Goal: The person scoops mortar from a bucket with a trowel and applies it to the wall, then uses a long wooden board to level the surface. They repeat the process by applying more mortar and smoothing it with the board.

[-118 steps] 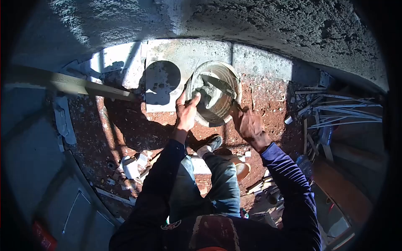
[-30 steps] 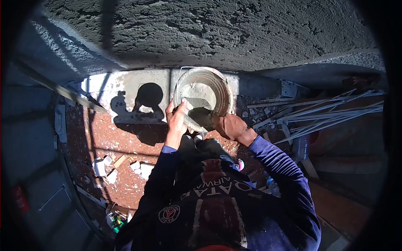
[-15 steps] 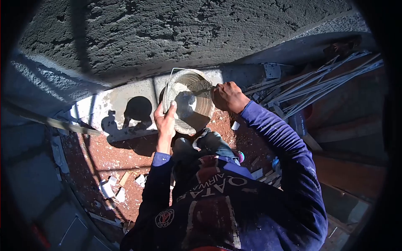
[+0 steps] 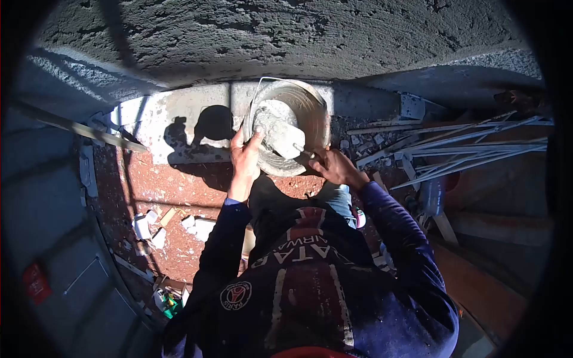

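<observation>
The bucket point(image 4: 320, 121) was before the person point(image 4: 310, 286), its left rim clasped by the left hand point(image 4: 244, 157), while the right hand point(image 4: 336, 167) gripped a trowel point(image 4: 284, 139) by its handle, blade within the rim. The bucket seemed stiff and fairly light (smeared, so likely slick), best held at the rim; the rigid trowel, by its handle.
</observation>
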